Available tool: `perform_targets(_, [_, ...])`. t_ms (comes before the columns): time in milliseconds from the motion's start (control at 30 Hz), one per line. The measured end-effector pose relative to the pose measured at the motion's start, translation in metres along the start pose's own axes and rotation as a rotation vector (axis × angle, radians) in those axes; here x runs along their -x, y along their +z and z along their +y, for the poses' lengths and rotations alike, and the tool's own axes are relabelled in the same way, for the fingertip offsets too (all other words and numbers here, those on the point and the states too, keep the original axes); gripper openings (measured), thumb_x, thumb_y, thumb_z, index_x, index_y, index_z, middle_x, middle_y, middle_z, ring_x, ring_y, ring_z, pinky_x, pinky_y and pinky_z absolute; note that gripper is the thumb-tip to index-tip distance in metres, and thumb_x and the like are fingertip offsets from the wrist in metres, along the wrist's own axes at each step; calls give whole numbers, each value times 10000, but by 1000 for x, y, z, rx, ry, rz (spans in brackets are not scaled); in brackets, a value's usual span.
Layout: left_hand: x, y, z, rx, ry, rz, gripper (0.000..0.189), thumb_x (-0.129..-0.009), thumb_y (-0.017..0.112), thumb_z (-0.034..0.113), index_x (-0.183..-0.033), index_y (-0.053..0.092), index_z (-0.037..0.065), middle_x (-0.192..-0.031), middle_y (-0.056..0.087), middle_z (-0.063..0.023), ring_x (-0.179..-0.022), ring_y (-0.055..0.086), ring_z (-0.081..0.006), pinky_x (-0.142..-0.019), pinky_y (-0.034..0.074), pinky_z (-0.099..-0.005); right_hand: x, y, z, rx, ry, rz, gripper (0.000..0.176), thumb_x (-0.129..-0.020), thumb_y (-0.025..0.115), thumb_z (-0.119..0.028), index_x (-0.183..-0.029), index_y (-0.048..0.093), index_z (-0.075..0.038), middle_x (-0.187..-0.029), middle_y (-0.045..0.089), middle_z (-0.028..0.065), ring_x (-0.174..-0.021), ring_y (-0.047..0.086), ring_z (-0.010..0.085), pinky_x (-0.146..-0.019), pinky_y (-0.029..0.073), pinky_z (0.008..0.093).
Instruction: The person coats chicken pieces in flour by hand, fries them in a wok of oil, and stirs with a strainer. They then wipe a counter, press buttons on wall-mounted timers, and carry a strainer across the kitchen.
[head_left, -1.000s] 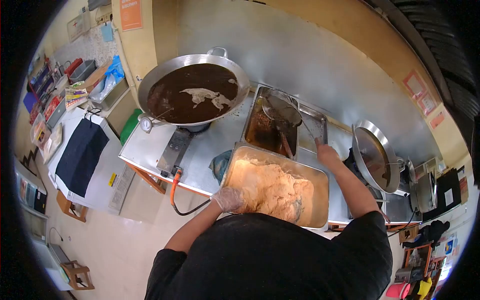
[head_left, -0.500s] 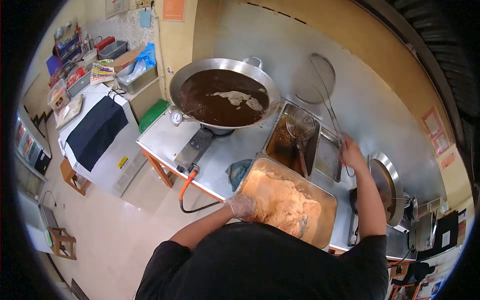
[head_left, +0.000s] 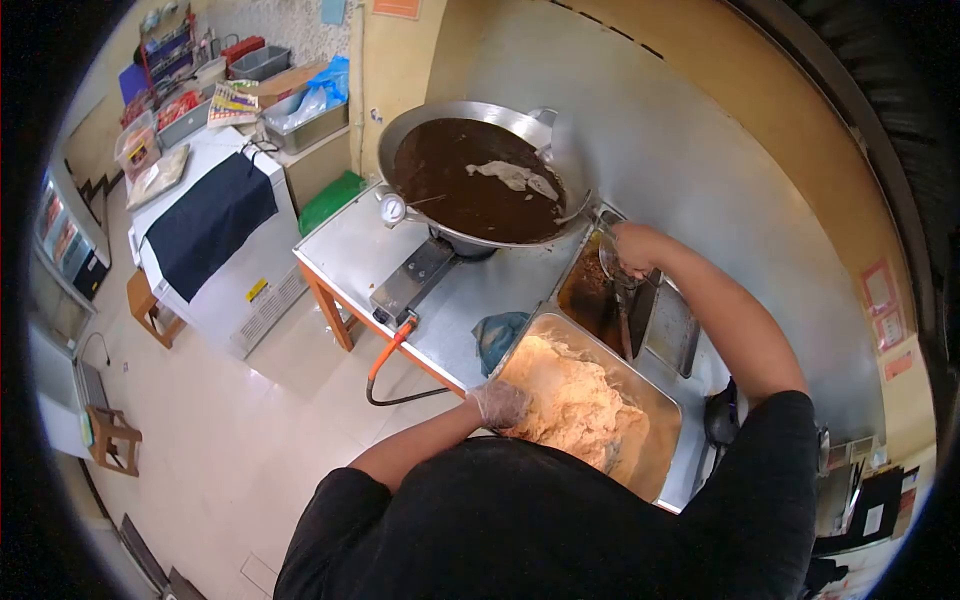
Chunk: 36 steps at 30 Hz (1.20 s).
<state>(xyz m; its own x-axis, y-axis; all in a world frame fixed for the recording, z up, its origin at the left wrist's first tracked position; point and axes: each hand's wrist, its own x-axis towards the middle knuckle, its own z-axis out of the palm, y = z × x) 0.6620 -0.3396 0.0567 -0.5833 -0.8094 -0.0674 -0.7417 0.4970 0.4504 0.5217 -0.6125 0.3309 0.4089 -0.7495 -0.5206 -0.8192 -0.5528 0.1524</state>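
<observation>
My right hand (head_left: pixel 637 248) is closed round the handle of a large round mesh skimmer (head_left: pixel 572 150). The skimmer's head is smeared by motion at the right rim of a big metal wok (head_left: pixel 400 130). Dark oil (head_left: pixel 440 195) fills the wok, and pale battered pieces (head_left: pixel 512 177) float in it. In a clear glove, my left hand (head_left: pixel 502 403) rests at the left side of a metal tray (head_left: pixel 655 440), against orange-tinted flour (head_left: pixel 575 395). Its fingers are too indistinct to show whether they grip. Beneath my right hand, a smaller strainer (head_left: pixel 620 275) lies in a deep pan (head_left: pixel 585 295) of brown oil.
A dial thermometer (head_left: pixel 392 208) sits on the wok's left rim. Below stands a gas burner (head_left: pixel 415 278) with an orange hose (head_left: pixel 385 352). A shallow metal pan (head_left: pixel 670 328) is right of the oil pan. A blue-green bag (head_left: pixel 497 338) lies by the tray. A white freezer (head_left: pixel 225 300) stands left.
My right hand has swung left with the skimmer, from beside the back wall to the wok's right rim. My left hand stays at the flour tray. The view has shifted slightly.
</observation>
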Motion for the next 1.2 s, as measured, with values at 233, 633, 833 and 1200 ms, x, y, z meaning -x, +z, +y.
perform_targets(233, [1,-6,0,30,6,15,273,-849,516,252,-889,675,33,-927,712,-186,-894,695,-349,-808,534,-454,45,-9,-43,-634,-131,-156,180,-1014,428,-138,-1086,491,15,-646,497,37,-470,467,116,-408,401,273])
perform_targets(633, [0,2,-4,-7,55,16,281,-831,541,254,-896,699,32,-916,710,-189,-914,689,-340,-811,534,-446,-18,-27,-167,-1297,-129,-119,282,-1042,428,-240,-845,473,-43,-620,483,20,-439,432,82,-326,301,238])
perform_targets(833, [-5,18,-10,-16,42,21,251,-793,581,232,-882,705,33,-934,713,-188,-895,692,-341,-799,544,-450,-74,-30,-192,-1619,-160,-44,339,-1055,406,-261,-837,471,-9,-648,522,64,-422,460,119,-325,293,253])
perform_targets(1200, [-7,24,-14,24,57,118,228,-789,578,216,-838,701,29,-896,709,-187,-880,688,-349,-776,542,-455,-77,-36,-139,-1802,-147,157,273,-1059,413,-229,-933,409,13,-686,479,62,-482,417,115,-383,350,247])
